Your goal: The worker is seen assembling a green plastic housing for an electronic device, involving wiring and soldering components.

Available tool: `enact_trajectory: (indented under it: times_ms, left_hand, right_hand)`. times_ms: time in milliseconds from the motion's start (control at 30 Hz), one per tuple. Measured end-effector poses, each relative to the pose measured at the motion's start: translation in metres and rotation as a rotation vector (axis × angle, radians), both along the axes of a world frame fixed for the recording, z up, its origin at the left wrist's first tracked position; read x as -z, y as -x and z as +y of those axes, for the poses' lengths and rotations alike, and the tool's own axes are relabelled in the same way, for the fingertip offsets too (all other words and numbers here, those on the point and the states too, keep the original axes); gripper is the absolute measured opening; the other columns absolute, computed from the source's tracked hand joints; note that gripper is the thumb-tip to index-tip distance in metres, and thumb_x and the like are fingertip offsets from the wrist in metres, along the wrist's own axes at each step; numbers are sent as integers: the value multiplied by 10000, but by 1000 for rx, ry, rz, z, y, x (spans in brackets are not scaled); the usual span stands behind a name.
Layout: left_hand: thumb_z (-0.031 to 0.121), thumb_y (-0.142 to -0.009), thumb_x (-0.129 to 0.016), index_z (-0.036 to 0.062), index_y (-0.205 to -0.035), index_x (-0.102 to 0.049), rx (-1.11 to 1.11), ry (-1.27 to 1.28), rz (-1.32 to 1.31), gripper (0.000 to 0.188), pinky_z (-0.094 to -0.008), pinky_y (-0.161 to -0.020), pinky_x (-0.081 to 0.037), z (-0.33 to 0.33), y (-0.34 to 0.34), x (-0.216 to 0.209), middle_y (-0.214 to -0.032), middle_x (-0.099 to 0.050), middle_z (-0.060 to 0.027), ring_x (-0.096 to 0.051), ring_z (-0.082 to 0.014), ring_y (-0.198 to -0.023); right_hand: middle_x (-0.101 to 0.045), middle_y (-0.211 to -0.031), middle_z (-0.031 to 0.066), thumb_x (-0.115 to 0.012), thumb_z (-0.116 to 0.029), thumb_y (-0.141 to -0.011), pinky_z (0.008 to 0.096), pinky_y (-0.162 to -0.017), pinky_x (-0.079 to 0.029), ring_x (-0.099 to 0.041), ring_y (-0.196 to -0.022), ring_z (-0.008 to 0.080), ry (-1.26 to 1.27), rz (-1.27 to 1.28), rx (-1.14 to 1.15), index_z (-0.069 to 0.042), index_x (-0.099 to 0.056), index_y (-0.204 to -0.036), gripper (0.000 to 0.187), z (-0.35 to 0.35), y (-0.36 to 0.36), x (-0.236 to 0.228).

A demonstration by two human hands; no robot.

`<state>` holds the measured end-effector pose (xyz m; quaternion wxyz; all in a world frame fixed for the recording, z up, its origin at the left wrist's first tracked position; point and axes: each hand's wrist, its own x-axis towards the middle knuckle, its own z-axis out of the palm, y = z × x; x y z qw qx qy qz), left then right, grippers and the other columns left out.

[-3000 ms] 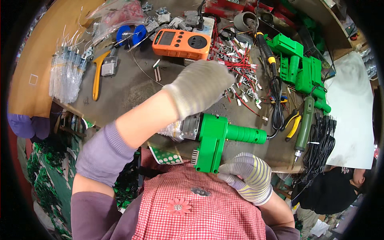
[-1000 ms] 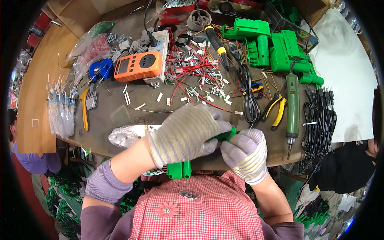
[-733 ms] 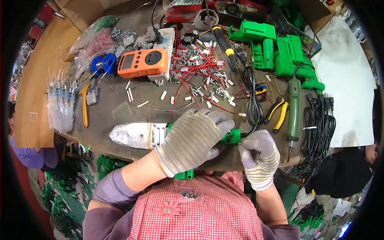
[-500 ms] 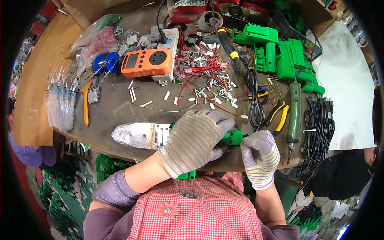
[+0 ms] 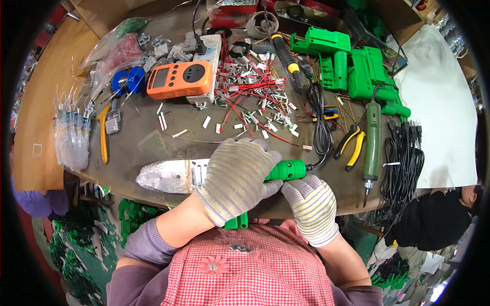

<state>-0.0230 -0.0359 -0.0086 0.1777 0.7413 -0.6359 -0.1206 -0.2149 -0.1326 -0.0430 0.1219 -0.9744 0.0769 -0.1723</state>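
- Since half a second ago, my right hand [image 5: 311,204] has left the cord end of the handle [image 5: 290,170] and slid toward nine o'clock, just below it; my left hand [image 5: 237,171] has stayed over the middle.
- The green tool [image 5: 237,222] lies on the table [image 5: 176,144] in front of me, its long axis running nearly nine to three: plastic-wrapped end [image 5: 163,176] at nine, handle at three.
- My left hand lies across its middle, fingers curled over the top and thumb below, so the handle sticks out at three from my grip.
- My right hand is nearer the handle's end, which sits at about eleven from it. Its fingers are bent; I cannot tell whether they hold anything.
- The black cord [image 5: 323,158] leaves the handle, bending up toward one.
- Farther out, the pliers [image 5: 356,149] lie at two from my right hand.
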Motion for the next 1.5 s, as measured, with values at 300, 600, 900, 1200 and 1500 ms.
enact_trajectory:
  times_ms: [300,600,900,1200,1500]
  left_hand:
    - [349,-778,-750,104,-1045,-693,-83,34,12,367,-456,-799,-479,1,3,0,-927,-664,-116,-644,-328,-898]
    - [324,-754,-766,75,-1006,-685,-129,83,6,363,-476,-782,-490,-5,4,10,-937,-669,-131,-659,-343,-911]
    - [334,-764,-759,74,-951,-675,-93,37,33,331,-466,-802,-492,-7,3,5,-928,-665,-128,-657,-328,-907]
    - [350,-741,-773,79,-990,-684,-3,5,31,379,-465,-814,-493,-5,0,6,-936,-647,-122,-652,-323,-909]
    - [336,-708,-803,79,-1066,-668,8,-88,9,461,-454,-843,-499,-7,1,1,-977,-660,-118,-649,-323,-961]
  right_hand:
    - [-653,-900,87,-617,-124,-777,423,-692,-502,-623,-818,287,9,7,69,-68,-678,-994,232,-9,-6,-1]
    - [-596,-799,107,-628,-93,-781,432,-658,-483,-588,-766,311,40,-17,205,-74,-655,-942,164,-2,-22,-4]
    - [-545,-763,138,-663,60,-723,453,-655,-474,-556,-713,343,-199,-80,209,-47,-672,-976,274,-4,-2,-5]
    - [-603,-830,110,-729,15,-767,411,-677,-483,-591,-762,307,-375,-308,229,-52,-672,-945,198,-10,-13,-15]
    - [-605,-862,72,-776,-43,-681,423,-660,-472,-598,-765,287,-40,-257,87,-92,-684,-936,276,-23,-13,-11]
